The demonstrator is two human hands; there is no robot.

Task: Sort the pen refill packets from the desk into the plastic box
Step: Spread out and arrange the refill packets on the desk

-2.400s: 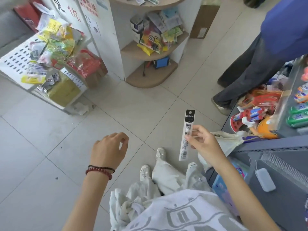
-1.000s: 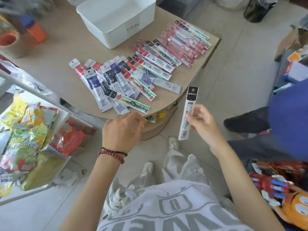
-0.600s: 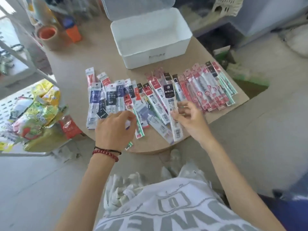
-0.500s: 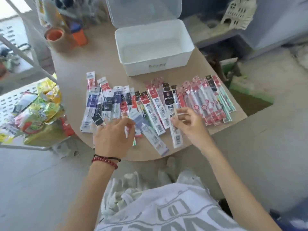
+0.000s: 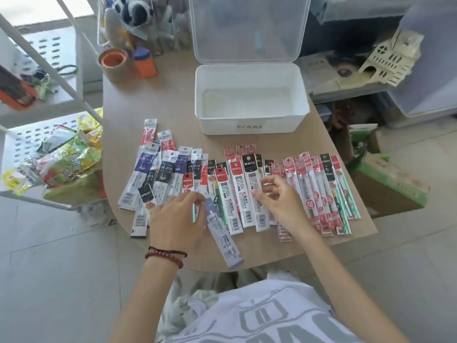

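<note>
Box (image 5: 249,125) open; packets (image 5: 230,194) on desk (image 5: 173,100)

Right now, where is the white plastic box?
In the head view, the white plastic box sits at the far middle of the desk, just beyond the row of refill packets, right of the tape roll, lid open.

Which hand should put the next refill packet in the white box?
Probably the right. The right hand is at the black-topped packet, in line with the open plastic box. The left hand rests on packets further left, offset from the box.
</note>
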